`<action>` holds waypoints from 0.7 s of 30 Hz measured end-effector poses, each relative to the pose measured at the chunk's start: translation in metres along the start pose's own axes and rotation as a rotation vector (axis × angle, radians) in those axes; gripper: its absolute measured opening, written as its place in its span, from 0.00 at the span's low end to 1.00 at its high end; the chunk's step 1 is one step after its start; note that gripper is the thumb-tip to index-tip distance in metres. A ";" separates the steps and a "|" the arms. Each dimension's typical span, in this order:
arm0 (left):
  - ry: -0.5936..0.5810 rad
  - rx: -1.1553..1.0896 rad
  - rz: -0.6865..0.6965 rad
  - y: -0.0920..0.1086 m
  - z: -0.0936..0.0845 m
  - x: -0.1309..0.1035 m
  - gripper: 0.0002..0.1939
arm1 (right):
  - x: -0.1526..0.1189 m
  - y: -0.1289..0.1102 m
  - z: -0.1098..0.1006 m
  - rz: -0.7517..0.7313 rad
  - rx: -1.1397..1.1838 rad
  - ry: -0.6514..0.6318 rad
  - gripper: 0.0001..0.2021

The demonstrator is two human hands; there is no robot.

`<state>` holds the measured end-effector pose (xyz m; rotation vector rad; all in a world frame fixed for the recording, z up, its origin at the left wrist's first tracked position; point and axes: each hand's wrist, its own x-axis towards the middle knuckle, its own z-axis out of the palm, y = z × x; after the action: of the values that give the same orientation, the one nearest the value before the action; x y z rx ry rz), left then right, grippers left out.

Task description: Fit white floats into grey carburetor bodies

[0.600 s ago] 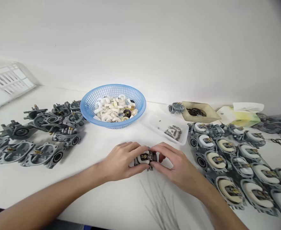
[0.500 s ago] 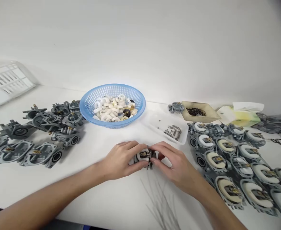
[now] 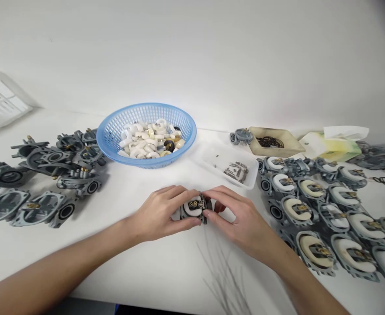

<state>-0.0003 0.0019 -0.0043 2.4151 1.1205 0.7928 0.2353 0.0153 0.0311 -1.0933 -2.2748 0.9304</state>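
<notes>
A small metal carburetor body [image 3: 194, 207] with a white C-shaped float and two brass parts sits between my hands above the white table. My left hand [image 3: 166, 213] holds it from the left, thumb along the near side and fingers over the far side. On the right side of the same part, my right hand [image 3: 236, 214] grips with thumb and fingertips. The undersides of both sets of fingers are partly hidden. Behind the hands, a white tray [image 3: 208, 162] holds small metal pins.
A blue basket [image 3: 146, 162] of white floats stands behind on the left. Carburetor bodies [image 3: 41, 209] lie at left; others with floats [image 3: 297, 208] fill the right. Further back are a beige tray [image 3: 290, 146] of black rings and a tissue pack [image 3: 338, 148]. Thin wires [image 3: 223, 273] lie in front.
The view has shifted slightly, so the surroundings appear higher and the left items further left. Both hands still hold the body, with more of its float showing beside my left fingers.
</notes>
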 end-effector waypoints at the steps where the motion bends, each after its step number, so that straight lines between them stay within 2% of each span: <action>1: -0.007 0.000 0.002 -0.001 0.000 0.000 0.26 | 0.000 0.000 0.000 0.011 -0.001 -0.004 0.17; 6: -0.029 -0.040 -0.047 -0.003 0.002 -0.001 0.27 | 0.000 0.003 -0.004 0.072 0.009 -0.049 0.21; 9: -0.035 -0.049 -0.057 -0.004 0.003 -0.001 0.31 | 0.001 0.005 -0.007 0.114 -0.004 -0.062 0.24; 21: -0.047 -0.018 -0.009 -0.009 0.003 -0.002 0.35 | 0.003 0.004 -0.006 0.122 -0.030 -0.098 0.24</action>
<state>-0.0044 0.0059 -0.0120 2.4001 1.1010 0.7363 0.2396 0.0215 0.0321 -1.2368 -2.3292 1.0210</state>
